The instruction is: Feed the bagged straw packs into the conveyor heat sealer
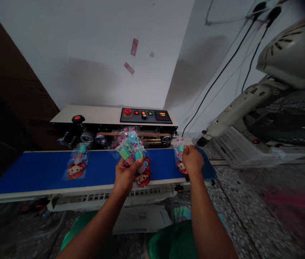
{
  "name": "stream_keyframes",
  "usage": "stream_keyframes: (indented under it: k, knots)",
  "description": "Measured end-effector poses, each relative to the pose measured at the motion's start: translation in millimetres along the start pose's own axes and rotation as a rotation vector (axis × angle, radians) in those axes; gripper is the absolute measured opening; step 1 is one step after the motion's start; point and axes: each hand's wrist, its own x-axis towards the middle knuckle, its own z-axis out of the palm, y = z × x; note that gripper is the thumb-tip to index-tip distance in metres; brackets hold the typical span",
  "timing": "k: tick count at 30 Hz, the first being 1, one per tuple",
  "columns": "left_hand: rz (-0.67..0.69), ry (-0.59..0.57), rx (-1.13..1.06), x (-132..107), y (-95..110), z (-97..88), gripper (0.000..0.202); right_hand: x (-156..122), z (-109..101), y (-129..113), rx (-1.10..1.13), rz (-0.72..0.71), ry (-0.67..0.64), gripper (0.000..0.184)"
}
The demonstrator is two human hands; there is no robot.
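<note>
Green cloth (178,239) covers our knees at the bottom of the head view, and our bare forearms (203,212) reach forward past it over a blue belt (47,163). Our left hand (124,178) grips a bunch of clear packets (132,140) in front of the middle of the machine (90,112), its thumb pressed across the front and its fingers clamped on the bunch. Striped green and blue pieces show through the plastic, with a red-haired cartoon head at the lower end.

Our right hand (194,160) has thumb and fingers together on a single packet (180,151) at the right end of the belt; we cannot tell whether that packet touches the surface. Another packet (77,165) lies flat on the belt's left part, its cartoon head toward us and its top near the metal rollers (87,137).

Behind the bunch, the control panel (138,116) carries a red button (127,112), lit switches (143,113) and a glowing display (162,114). To our right we see a white basket (230,147) on the speckled floor (249,219) and black cables (222,68) running down the wall (87,43).
</note>
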Motion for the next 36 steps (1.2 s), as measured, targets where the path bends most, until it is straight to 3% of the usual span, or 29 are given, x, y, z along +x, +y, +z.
stream_keyframes:
  k: [5, 7, 10, 13, 15, 23, 28, 32, 36]
  knots:
    - [-0.014, -0.003, 0.008, -1, 0, -1.0, 0.04, -4, 7, -26, 0.007, -0.138, -0.072, 0.033]
    - [-0.007, -0.002, 0.013, -1, 1, -1.1, 0.04, -12, 6, -37, 0.112, -0.214, -0.035, 0.033]
    - [0.007, -0.016, 0.001, 0, 2, -0.5, 0.042, -31, -1, -53, 0.505, -0.357, -0.039, 0.037]
    - [-0.012, -0.036, -0.005, 0, 2, 0.9, 0.041, -54, -8, -70, 0.936, -0.488, -0.307, 0.036]
    - [-0.002, -0.032, -0.008, -1, 2, 2.4, 0.04, -66, -8, -79, 1.084, -0.501, -0.394, 0.033]
    - [0.03, -0.001, -0.038, -2, 2, 4.3, 0.038, -70, 5, -84, 1.287, -0.327, -0.176, 0.031]
    - [0.0, -0.011, -0.038, -2, 4, 2.7, 0.033, -52, -1, -65, 1.021, -0.261, 0.024, 0.037]
    - [-0.05, -0.042, -0.002, -3, 9, 3.5, 0.035, -20, -7, -26, 0.695, -0.258, 0.083, 0.036]
    - [-0.05, -0.066, 0.031, -4, 11, 3.0, 0.038, 10, -1, 9, 0.328, -0.13, 0.1, 0.032]
